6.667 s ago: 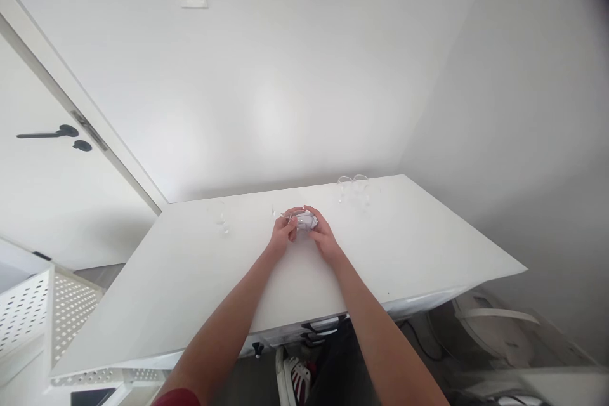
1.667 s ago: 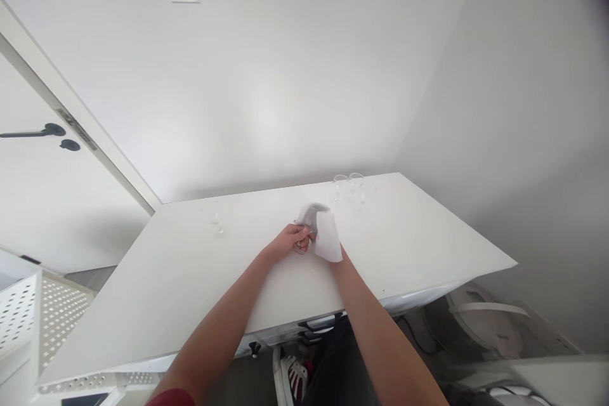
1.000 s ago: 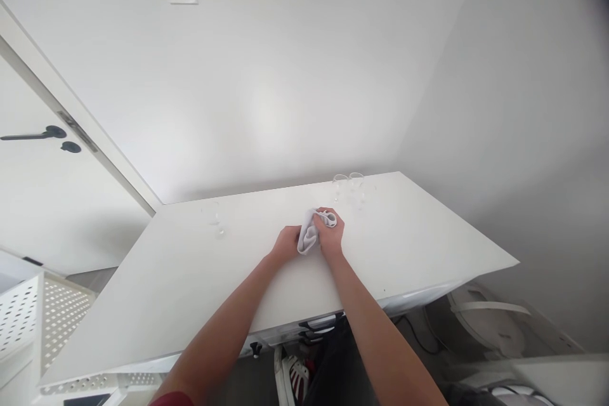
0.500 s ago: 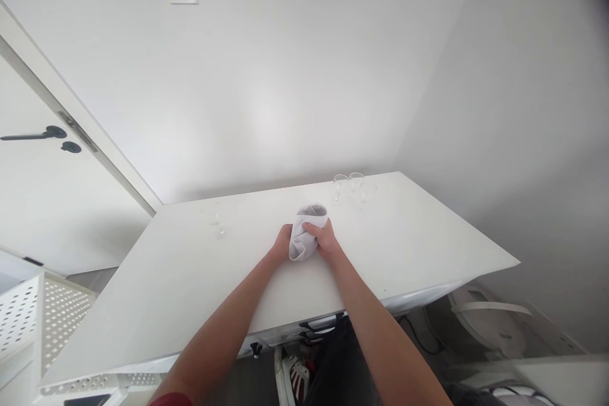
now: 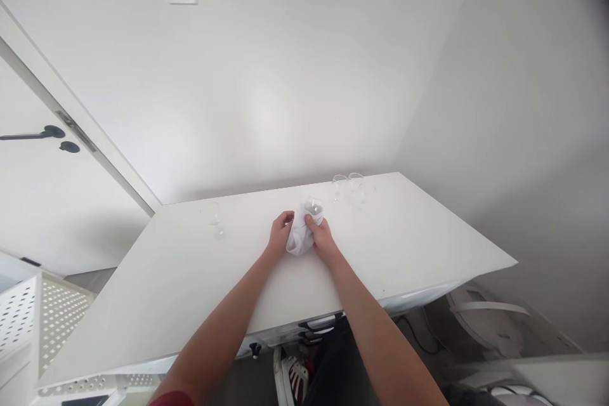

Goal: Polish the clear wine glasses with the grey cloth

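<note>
A white cloth (image 5: 297, 238) is bunched between my hands above the middle of the white table. The clear rim of a drinking glass (image 5: 314, 205) pokes out of its top, and the rest of that glass is hidden in the folds. My right hand (image 5: 322, 236) is closed round the wrapped glass, its thumb pressing the cloth on the near side. On the cloth's left edge, my left hand (image 5: 280, 231) has its fingers curled against the fabric. Part of its grip is hidden.
Three clear stemmed glasses (image 5: 339, 185) stand together at the table's back right. Another stemmed glass (image 5: 216, 219) is at the back left. The white table (image 5: 419, 235) meets the wall behind. A perforated white rack (image 5: 61, 317) is at the lower left.
The cloth has slipped lower and the glass rim now shows above it. My left hand has shifted slightly up and left, its fingers now more visible at the cloth's edge.
</note>
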Demonstrator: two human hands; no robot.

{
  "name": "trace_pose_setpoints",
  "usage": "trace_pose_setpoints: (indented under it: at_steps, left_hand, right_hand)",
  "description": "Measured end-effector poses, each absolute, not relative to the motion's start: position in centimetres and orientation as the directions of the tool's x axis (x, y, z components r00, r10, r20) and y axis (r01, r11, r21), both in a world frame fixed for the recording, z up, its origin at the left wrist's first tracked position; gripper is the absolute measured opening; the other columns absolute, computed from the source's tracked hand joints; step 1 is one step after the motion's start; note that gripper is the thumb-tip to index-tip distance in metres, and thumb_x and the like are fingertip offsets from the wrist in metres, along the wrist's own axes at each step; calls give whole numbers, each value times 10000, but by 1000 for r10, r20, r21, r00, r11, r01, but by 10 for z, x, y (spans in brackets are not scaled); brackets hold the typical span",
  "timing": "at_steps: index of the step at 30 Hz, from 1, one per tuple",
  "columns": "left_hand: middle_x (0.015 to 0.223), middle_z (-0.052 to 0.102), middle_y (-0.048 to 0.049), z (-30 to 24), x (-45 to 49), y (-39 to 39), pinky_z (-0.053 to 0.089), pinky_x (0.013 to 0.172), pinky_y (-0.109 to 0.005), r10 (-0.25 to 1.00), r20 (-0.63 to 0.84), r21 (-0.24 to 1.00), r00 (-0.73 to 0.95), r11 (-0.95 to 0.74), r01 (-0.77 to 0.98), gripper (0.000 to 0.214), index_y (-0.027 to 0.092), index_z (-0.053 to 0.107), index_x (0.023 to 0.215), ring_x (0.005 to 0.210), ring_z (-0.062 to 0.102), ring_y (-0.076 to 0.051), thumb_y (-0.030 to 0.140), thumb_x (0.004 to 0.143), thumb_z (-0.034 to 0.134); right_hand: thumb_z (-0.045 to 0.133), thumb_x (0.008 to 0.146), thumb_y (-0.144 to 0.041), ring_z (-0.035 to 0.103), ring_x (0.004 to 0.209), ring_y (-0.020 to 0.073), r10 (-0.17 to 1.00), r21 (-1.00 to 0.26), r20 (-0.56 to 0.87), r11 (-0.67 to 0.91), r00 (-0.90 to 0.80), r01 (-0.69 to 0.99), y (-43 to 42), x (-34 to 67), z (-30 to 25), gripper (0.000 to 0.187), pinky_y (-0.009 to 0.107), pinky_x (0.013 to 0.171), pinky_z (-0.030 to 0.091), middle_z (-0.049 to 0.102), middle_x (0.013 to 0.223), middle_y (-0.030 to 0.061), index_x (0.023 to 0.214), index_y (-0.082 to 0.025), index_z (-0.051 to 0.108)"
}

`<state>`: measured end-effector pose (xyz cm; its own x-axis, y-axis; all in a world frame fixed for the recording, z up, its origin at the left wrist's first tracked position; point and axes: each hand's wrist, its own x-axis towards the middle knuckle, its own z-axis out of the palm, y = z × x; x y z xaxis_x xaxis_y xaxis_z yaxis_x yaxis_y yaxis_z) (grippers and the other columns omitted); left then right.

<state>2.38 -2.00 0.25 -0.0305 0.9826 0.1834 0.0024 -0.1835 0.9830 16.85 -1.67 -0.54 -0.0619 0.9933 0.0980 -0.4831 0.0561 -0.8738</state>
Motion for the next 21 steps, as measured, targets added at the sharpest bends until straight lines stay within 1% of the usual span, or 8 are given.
trace_pose_setpoints:
  at_steps: [3,6,9,11,13,15,18,21]
  left_hand:
    - [1098,728,-100,5,25,-22,509,800,-320,990,130,977,-53,-137,-164,434,185,695,1100,957,662,-225,544,876,601]
    - [1218,710,-132,9,26,-25,520,795,-330,991,133,946,5,-126,-298,567,172,672,1210,969,672,-227,633,905,546]
    - [1268,696,-149,14,25,-28,500,632,-310,986,108,940,125,-60,-336,640,176,632,1301,780,667,-190,668,902,544]
    - [1257,700,-153,15,23,-30,422,492,-280,976,83,944,200,-13,-330,659,184,605,1331,606,608,-141,674,892,561]
    - [1261,695,-165,16,22,-30,372,438,-264,970,92,941,225,-11,-339,657,178,591,1332,551,578,-122,659,883,592]
    - [1278,685,-180,16,21,-30,427,483,-272,973,115,929,200,-34,-368,630,161,601,1309,647,642,-158,624,883,626]
    - [1272,688,-185,17,20,-29,543,727,-325,982,129,905,136,-60,-422,567,138,631,1264,960,701,-249,573,901,640]
    - [1252,697,-190,16,19,-28,530,910,-386,985,122,900,121,-59,-433,566,125,643,1249,1095,679,-286,562,890,661]
  right_hand:
    - [770,766,-606,705,849,239,975,-908,95,2,-202,-419,-18,164,-11,488,356,782,559,746,853,67,968,-166,709]
    - [729,785,-672,704,813,244,955,-918,30,-90,-294,-385,-22,165,-9,536,363,757,567,734,803,72,944,-160,713]
    - [702,792,-714,705,762,264,927,-907,-18,-173,-375,-385,-28,168,-3,563,386,701,574,710,735,82,918,-165,712]
    - [685,799,-730,703,747,273,905,-896,-10,-196,-424,-398,-31,170,2,560,404,692,574,702,732,89,912,-182,714]
    - [695,794,-723,697,732,270,894,-896,-4,-202,-448,-396,-32,171,5,524,409,690,571,696,744,85,893,-209,716]
    - [730,789,-682,684,720,255,893,-902,-3,-197,-451,-385,-32,173,7,460,401,685,564,688,765,72,870,-229,716]
    - [782,775,-605,640,705,224,894,-902,41,-159,-447,-400,-32,175,7,401,375,657,532,667,775,44,864,-222,705]
    - [849,720,-507,578,677,186,875,-917,84,-119,-477,-380,-30,175,3,389,344,628,477,642,734,24,842,-178,682]
